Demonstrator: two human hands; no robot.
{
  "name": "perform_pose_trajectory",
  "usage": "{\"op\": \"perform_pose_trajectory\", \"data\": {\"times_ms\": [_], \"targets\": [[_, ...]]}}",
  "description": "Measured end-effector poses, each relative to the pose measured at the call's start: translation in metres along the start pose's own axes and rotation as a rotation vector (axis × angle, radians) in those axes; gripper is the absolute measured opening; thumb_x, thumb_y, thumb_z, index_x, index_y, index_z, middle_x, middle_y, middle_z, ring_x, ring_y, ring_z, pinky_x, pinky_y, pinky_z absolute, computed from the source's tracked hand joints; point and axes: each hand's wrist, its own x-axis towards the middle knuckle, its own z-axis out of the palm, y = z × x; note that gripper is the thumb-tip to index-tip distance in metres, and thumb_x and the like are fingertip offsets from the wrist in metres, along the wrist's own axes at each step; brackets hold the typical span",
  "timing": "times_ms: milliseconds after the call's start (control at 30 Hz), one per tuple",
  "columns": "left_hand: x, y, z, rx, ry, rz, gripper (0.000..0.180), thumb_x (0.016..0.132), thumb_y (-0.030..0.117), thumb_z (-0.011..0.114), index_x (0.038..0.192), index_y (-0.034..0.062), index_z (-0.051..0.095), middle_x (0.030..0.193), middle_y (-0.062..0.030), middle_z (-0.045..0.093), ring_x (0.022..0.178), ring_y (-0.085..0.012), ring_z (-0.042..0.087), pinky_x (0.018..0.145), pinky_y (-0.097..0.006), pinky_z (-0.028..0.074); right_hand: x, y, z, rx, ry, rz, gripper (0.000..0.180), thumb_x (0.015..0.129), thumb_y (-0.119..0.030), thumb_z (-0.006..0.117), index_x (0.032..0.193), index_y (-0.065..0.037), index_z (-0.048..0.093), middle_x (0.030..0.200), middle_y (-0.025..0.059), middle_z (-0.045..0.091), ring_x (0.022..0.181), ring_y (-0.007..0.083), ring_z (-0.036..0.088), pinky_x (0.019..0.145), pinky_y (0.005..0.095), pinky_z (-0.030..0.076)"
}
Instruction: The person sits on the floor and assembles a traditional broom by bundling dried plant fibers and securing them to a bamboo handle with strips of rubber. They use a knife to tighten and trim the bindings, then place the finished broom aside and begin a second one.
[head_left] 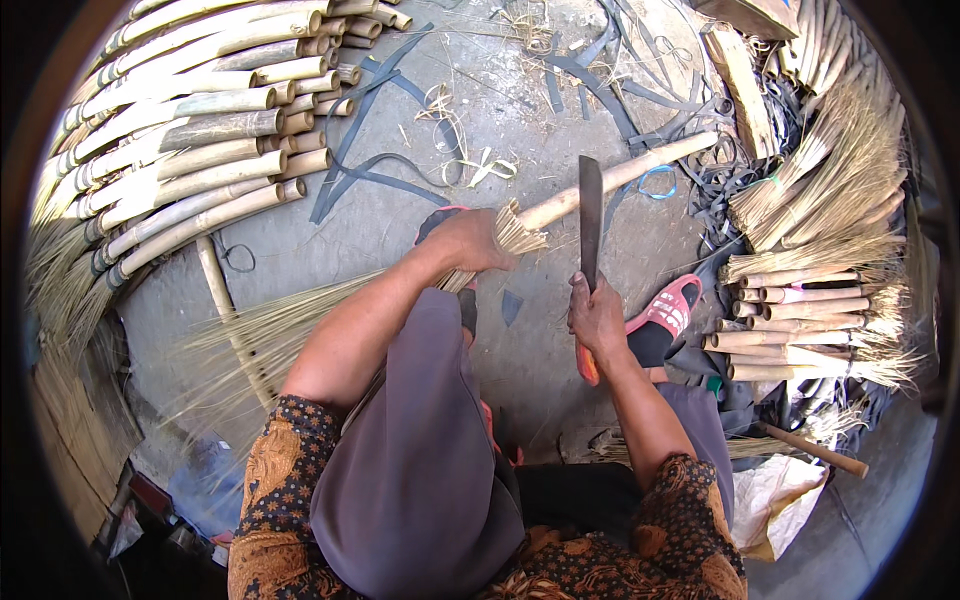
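One bundle (522, 232) of straw sits in the left hand (466, 243), its fingers wrapped around the stalks just behind the cut ends. The fingertips are hidden below, so I cannot tell how tightly they press. From that grip the straw runs back beneath the left forearm, beside the knee (420, 400), and fans out over a thin stick (232, 310) on the floor (545, 375).

The right hand (597, 312) is a fist around a knife (591, 205) — its blade points away from the body, its red-orange butt showing below the fist. In view the blade crosses a pale pole (650, 163); whether they touch, I cannot tell. The pole's near end meets the bundle's cut ends in view.

A pink slipper (672, 308) is to the right of the right hand. Dark straps (372, 105) and a blue ring (657, 183) lie beyond the hands. Bamboo handles (215, 165) are stacked at far left; at right are straw bunches (820, 185) and shorter bamboo pieces (805, 312) — with a pale sack (785, 505) nearer the body.
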Motion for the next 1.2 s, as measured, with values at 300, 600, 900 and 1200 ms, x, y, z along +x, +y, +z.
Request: {"op": "perform_pose_trajectory", "data": {"times_ms": [300, 600, 900, 1200], "targets": [[0.018, -0.012, 0.005, -0.240, -0.012, 0.140, 0.091, 0.072, 0.044, 0.089, 0.133, -0.0154, 0.056, 0.111, -0.0319, 0.073, 0.105, -0.0427, 0.074, 0.092, -0.045, 0.057, -0.015, -0.011, 0.000, -0.018, -0.072, -0.016, 0.026, 0.108, -0.025, 0.054, 0.104, 0.001, 0.056, 0.090, 0.0324, 0.066, 0.091, 0.0558, 0.064, 0.077, 0.0585, 0.050], [-0.008, 0.010, 0.003, 0.160, 0.163, -0.114, 0.070, 0.078, 0.038, 0.089, 0.114, -0.0122, 0.058, 0.108, -0.0343, 0.072, 0.105, -0.0463, 0.072, 0.091, -0.050, 0.058, -0.008, -0.007, 0.003, -0.088, -0.035, 0.016, 0.028, 0.108, -0.025, 0.053, 0.106, 0.003, 0.058, 0.092, 0.0339, 0.067, 0.092, 0.0547, 0.067, 0.080, 0.0586, 0.052], [0.014, -0.002, 0.001, 0.045, 0.094, 0.028, 0.084, 0.071, 0.042, 0.089, 0.123, -0.0157, 0.057, 0.111, -0.0351, 0.071, 0.109, -0.0474, 0.071, 0.093, -0.047, 0.056, -0.021, -0.004, 0.005, -0.122, -0.062, -0.067, 0.026, 0.108, -0.024, 0.053, 0.105, 0.002, 0.058, 0.089, 0.0336, 0.067, 0.089, 0.0555, 0.066, 0.078, 0.0582, 0.051], [-0.008, 0.001, 0.001, 0.271, 0.243, -0.130, 0.067, 0.078, 0.039, 0.087, 0.118, -0.0094, 0.062, 0.108, -0.0308, 0.073, 0.108, -0.0444, 0.072, 0.093, -0.049, 0.057, -0.008, -0.004, 0.011, -0.091, 0.020, 0.004, 0.024, 0.106, -0.022, 0.055, 0.106, 0.002, 0.057, 0.094, 0.0346, 0.068, 0.092, 0.0558, 0.067, 0.080, 0.0605, 0.051]]}}
